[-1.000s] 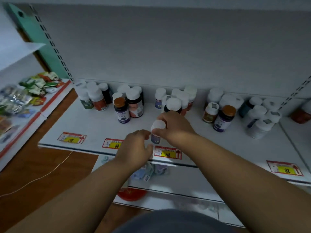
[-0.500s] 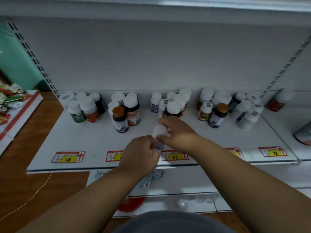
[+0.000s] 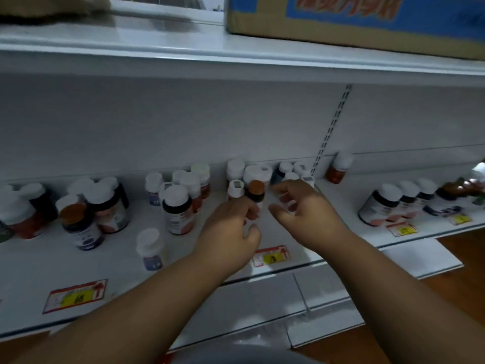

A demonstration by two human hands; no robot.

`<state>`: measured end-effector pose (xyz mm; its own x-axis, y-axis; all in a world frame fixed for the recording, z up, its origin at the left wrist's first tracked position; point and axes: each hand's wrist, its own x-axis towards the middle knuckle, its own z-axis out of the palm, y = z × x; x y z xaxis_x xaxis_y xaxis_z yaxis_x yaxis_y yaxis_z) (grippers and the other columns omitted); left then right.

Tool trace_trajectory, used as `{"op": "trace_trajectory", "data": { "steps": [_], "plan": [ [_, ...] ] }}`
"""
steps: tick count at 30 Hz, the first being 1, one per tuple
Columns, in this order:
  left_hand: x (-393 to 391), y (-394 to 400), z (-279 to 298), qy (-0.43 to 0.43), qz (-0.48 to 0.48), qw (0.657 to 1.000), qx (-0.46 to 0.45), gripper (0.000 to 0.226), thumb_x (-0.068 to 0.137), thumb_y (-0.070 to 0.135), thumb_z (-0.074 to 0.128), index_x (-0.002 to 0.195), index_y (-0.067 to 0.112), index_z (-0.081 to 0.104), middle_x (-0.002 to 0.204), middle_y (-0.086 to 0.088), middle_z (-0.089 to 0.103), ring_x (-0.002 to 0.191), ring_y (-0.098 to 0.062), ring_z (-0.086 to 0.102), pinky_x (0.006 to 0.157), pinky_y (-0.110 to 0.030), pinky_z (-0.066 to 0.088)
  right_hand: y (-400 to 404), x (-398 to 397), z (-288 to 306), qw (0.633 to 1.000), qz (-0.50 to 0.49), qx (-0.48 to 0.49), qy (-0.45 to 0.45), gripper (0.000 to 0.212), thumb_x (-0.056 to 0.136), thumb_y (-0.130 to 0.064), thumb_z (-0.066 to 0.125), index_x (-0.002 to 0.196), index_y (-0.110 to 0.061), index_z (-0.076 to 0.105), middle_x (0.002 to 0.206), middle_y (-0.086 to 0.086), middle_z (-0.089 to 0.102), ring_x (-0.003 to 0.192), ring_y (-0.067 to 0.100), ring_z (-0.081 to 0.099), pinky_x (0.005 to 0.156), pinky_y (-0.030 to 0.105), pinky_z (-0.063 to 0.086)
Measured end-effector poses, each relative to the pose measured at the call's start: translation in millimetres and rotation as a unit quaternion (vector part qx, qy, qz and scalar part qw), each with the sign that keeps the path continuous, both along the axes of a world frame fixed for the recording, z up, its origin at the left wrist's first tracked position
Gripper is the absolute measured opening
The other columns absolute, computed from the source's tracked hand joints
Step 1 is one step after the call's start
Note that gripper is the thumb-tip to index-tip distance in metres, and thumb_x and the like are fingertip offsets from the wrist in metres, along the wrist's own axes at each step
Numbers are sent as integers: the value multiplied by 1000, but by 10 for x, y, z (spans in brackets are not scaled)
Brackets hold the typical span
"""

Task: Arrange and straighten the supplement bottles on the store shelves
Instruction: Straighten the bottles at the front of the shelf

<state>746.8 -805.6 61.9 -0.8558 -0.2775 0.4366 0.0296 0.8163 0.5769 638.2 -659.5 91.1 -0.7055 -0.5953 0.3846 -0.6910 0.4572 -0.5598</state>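
Note:
Supplement bottles stand in loose clusters along the back of a white shelf. A small white-capped bottle with a blue label stands alone near the front. My left hand grips the lower part of an orange-capped dark bottle, which stands beside a white bottle. My right hand is just to the right, thumb and fingers curved around a gap. Something white shows in that gap, and I cannot make out whether the hand holds it. White-capped bottles stand right behind that hand.
To the left are a large dark bottle and another orange-capped one. More dark bottles stand on the neighbouring shelf section at right. Price tags line the front edge. A cardboard box sits on the upper shelf.
The small blue-label bottle left my hands and now stands alone on the shelf. Both hands moved right and back to the orange-capped bottle's cluster. The view swung right and closer.

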Motion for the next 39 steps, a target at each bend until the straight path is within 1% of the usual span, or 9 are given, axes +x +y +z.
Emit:
{"op": "trace_trajectory", "data": {
  "steps": [3,8,12,14,16,20,29,34,39],
  "plan": [
    [-520,397,-27,1,-4,999,32,17,81,23,61,96,26,55,85,12,50,80,-11,50,63,-25,33,440,-476,-6,1000,-1,25,12,33,82,-23,73,114,-20,64,105,-2,58,91,13,58,80,22,46],
    [-1325,1046,-83,-18,20,994,107,11,83,28,59,89,32,51,86,11,54,79,-9,53,66,-28,43,1074,-1517,113,992,-8,129,-8,37,86,-33,68,119,-18,59,108,0,52,93,10,51,81,21,39],
    [-1796,1375,-127,12,38,995,92,7,86,27,57,88,29,51,82,12,52,74,-6,50,61,-27,39,1243,-2341,177,971,32,238,-3,23,89,-32,62,101,-15,53,106,12,54,99,26,57,81,28,42],
    [-1969,1492,-151,12,49,994,96,7,87,28,55,88,30,49,80,14,49,74,-5,48,61,-26,37,1244,-2671,193,962,9,271,-30,41,91,-30,60,125,-7,54,127,17,49,116,32,52,88,28,40],
    [-2110,1612,-180,3,57,994,92,11,87,28,56,89,33,47,80,18,47,73,-2,47,59,-22,34,1235,-2934,183,946,-25,320,-53,61,94,-32,57,146,-11,34,145,18,32,127,33,42,96,31,38],
    [-2234,1705,-208,-12,72,994,85,10,87,27,57,94,28,50,82,13,52,72,-4,49,64,-28,43,1138,-3188,23,923,-17,382,-38,65,92,-28,60,145,-7,29,143,22,30,123,38,44,96,38,41],
    [-2271,1737,-153,-42,107,990,84,16,87,29,56,97,36,44,82,20,44,77,-4,46,61,-14,30,1122,-3224,-145,961,-1,276,7,54,90,-30,62,131,-5,38,123,22,45,107,40,52,85,44,49],
    [-2073,1748,-237,-19,132,984,120,31,86,33,63,114,25,51,103,10,50,93,-8,48,77,-21,37,1193,-2947,-47,997,-18,66,-34,41,84,-29,63,120,-16,48,109,9,47,88,24,50,70,32,42],
    [-1799,1654,-203,11,138,975,174,48,74,60,59,113,33,48,105,15,49,97,-8,50,80,-22,43,1165,-2434,175,996,25,-59,-61,25,86,-38,63,102,-21,56,92,-8,60,81,5,58,68,26,49]
  ]
}}
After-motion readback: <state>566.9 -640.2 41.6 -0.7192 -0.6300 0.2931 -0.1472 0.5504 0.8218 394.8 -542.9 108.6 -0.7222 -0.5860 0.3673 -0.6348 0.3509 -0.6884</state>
